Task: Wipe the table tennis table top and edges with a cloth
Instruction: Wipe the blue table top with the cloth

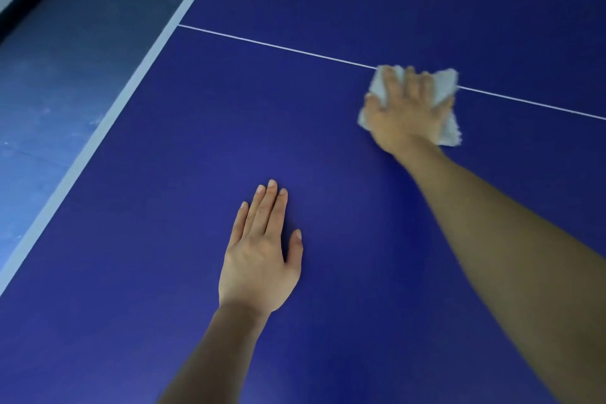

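Note:
The blue table tennis table top fills most of the view, with a thin white centre line crossing it. A white cloth lies on that line at the upper right. My right hand presses flat on the cloth with straight, spread fingers, arm stretched out. My left hand rests palm down on the bare table, fingers straight and together, nearer to me and left of the cloth.
The table's white left edge band runs diagonally from lower left to the top. Beyond it lies a blue-grey floor and a pale wall with a dark skirting at the upper left.

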